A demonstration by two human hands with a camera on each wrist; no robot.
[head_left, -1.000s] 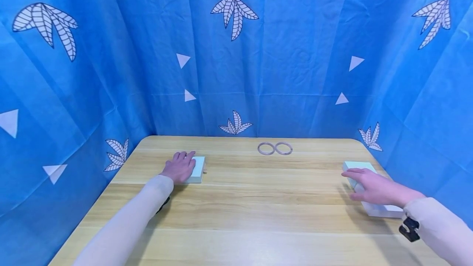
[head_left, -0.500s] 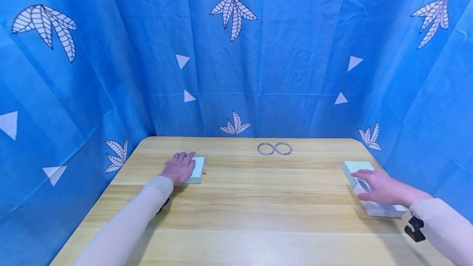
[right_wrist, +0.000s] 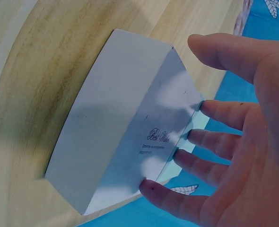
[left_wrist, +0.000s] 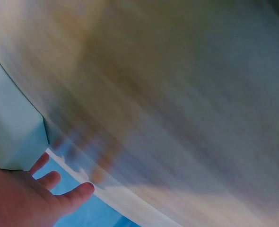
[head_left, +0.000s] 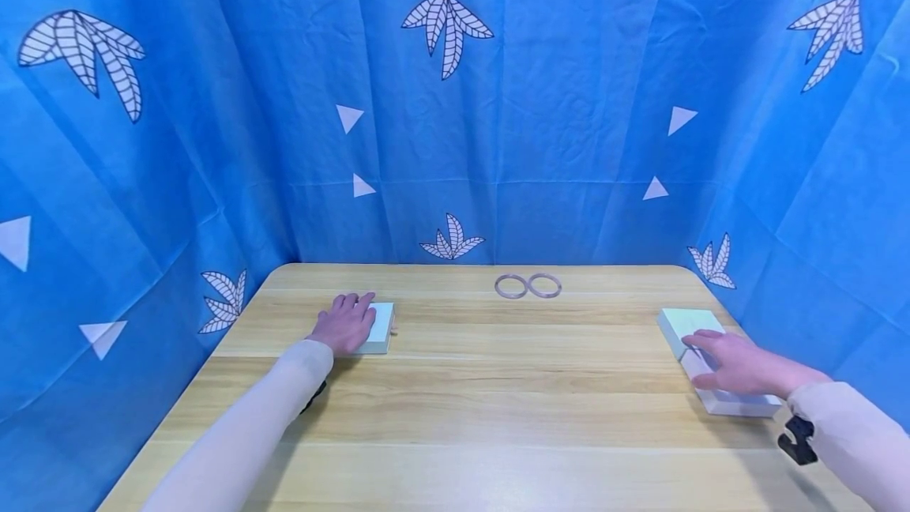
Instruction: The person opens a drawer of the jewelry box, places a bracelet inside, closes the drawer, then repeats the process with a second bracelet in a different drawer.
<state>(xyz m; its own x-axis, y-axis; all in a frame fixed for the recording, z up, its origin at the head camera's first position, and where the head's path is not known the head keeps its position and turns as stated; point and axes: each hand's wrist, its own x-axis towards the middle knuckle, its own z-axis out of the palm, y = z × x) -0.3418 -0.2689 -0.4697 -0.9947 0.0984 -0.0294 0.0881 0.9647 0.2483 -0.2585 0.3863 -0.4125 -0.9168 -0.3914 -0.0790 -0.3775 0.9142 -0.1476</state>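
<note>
My left hand (head_left: 344, 324) lies with spread fingers across a pale mint box (head_left: 382, 326) at the left of the table, covering its left part. A small tab pokes out from that box's right side. In the left wrist view the pale box (left_wrist: 16, 113) sits against the hand (left_wrist: 30, 201). At the table's right, my right hand (head_left: 739, 363) hovers over a white box (head_left: 739, 404) with a mint far part (head_left: 688, 320). Its nearly straight fingertips are right at the white part's edge in the right wrist view, beside printed script lettering (right_wrist: 157, 135), with the thumb apart.
Two thin purplish rings (head_left: 511, 286) lie side by side near the back edge of the wooden table (head_left: 483, 401). Blue patterned curtains (head_left: 569, 141) stand behind the table and along both sides.
My right hand has shifted right and come lower onto the white box, its fingers now over the seam with the mint part. The left hand and its box have stayed put.
</note>
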